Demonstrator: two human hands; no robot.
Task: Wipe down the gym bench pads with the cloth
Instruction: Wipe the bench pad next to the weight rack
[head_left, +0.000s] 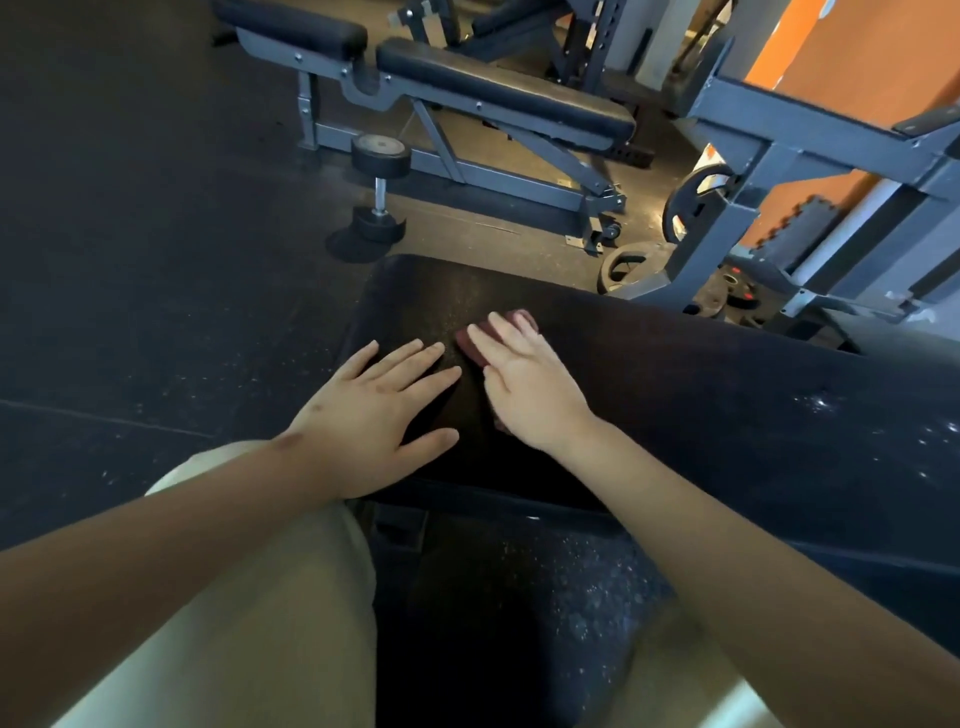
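Head: right hand flat on cloth

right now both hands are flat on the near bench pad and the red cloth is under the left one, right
Not quite. The head view shows the red cloth under the right hand, not the left hand, which lies on bare pad. The rest holds: both hands are flat on the near bench pad.

A dark red cloth is pressed onto the black bench pad under the flat right hand. The left hand is laid flat just beside it, fingers spread. An upright dumbbell is seen beyond.
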